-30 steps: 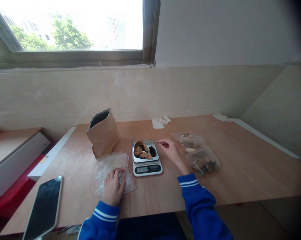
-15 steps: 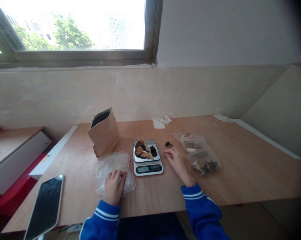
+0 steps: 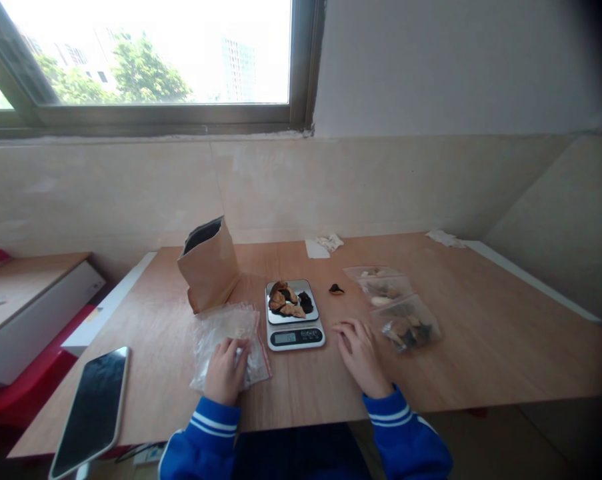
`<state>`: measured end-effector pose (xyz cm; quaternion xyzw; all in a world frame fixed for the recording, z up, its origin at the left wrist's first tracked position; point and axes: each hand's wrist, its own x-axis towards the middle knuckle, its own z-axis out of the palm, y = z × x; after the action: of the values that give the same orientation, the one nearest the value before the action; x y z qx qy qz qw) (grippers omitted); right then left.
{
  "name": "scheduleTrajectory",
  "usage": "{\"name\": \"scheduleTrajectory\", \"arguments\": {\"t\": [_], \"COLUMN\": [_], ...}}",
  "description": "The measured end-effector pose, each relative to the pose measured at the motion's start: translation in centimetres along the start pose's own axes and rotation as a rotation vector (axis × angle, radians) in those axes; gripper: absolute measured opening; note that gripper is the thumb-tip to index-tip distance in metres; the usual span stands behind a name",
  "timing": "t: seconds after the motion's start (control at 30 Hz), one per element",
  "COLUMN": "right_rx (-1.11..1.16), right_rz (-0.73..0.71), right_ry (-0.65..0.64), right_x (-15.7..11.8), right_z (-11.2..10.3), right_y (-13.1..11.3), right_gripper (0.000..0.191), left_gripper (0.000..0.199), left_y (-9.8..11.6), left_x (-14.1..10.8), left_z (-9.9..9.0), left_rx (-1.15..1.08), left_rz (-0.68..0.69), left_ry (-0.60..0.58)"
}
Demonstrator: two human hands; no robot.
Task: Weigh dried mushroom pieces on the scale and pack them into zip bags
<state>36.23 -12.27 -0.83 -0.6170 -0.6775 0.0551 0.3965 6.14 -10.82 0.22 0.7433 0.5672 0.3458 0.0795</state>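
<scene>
Left hand (image 3: 225, 372) lies half-curled on a clear zip-top plastic bag (image 3: 225, 327), grip unclear. Right hand (image 3: 361, 357), open and empty, has drawn back from a small black dried piece (image 3: 336, 289) on the light wooden table (image 3: 481, 347), beside a silver digital kitchen scale (image 3: 295, 337).

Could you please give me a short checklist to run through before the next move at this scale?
1. Digital kitchen scale display lit: ok.
2. Reading on the display: cannot tell, too small to read.
3. Dried pieces lying within the steel pan: ok.
4. Dark dried piece lying off the scale on the wooden table: not ok.
5. Right hand empty and resting on the table: ok.
6. Left hand resting on the clear zip bag, and whether that bag is open: cannot tell.
</scene>
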Motion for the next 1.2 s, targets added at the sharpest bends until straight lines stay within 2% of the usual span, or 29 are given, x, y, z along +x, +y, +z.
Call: {"name": "scheduleTrajectory", "arguments": {"t": [0.13, 0.2, 0.27, 0.33, 0.43, 0.63, 0.73, 0.83, 0.93, 1.0, 1.13, 1.2], "right_rx": [0.31, 0.466, 0.61, 0.722, 0.797, 0.804, 0.8, 0.77, 0.746, 0.764, 0.784, 0.741], "right_rz": [-0.003, 0.0, 0.015, 0.04, 0.042, -0.061, -0.12, -0.102, -0.044, 0.017, 0.157, 0.174], "right_ry": [-0.122, -0.214, -0.274, -0.295, -0.286, -0.297, -0.324, -0.294, -0.232, -0.229, -0.159, -0.138], "right_x": [-0.4, -0.4, 0.1, 0.8, 2.0, 3.2, 3.1, 3.0, 3.3, 3.6, 4.6, 5.4], "right_z": [0.3, 0.8, 1.3, 1.6, 1.6, 1.1, 1.1, 1.3, 1.5, 1.5, 0.8, 0.5], "right_y": [-6.2, -9.6, -12.6, -14.9, -16.7, -16.7, -16.8, -17.1, -16.8, -16.1, -13.8, -12.5], "right_gripper": [0.022, 0.022, 0.022, 0.022, 0.022, 0.027, 0.03, 0.029, 0.028, 0.029, 0.027, 0.027], "left_gripper": [0.025, 0.024, 0.025, 0.027, 0.033, 0.046, 0.04, 0.034, 0.029, 0.024, 0.018, 0.024], "left_y": [2.5, 4.3, 5.8, 6.8, 7.1, 6.0, 5.1, 4.5, 4.1, 4.1, 3.9, 3.8], "left_x": [-0.1, -0.4, -0.9, -1.3, -1.7, -0.8, -0.3, -0.2, -0.3, -0.2, 0.6, 1.3], "left_z": [-1.1, -1.7, -2.2, -2.5, -2.8, -3.3, -3.5, -3.6, -3.7, -3.9, -4.5, -4.8], "left_rx": [-0.077, -0.103, -0.135, -0.164, -0.198, -0.187, -0.173, -0.211, -0.268, -0.321, -0.442, -0.491], "left_rz": [-0.053, 0.002, 0.072, 0.126, 0.159, 0.185, 0.225, 0.247, 0.236, 0.174, -0.08, -0.19], "left_ry": [0.26, 0.36, 0.388, 0.36, 0.307, 0.388, 0.44, 0.458, 0.411, 0.431, 0.609, 0.592]}}
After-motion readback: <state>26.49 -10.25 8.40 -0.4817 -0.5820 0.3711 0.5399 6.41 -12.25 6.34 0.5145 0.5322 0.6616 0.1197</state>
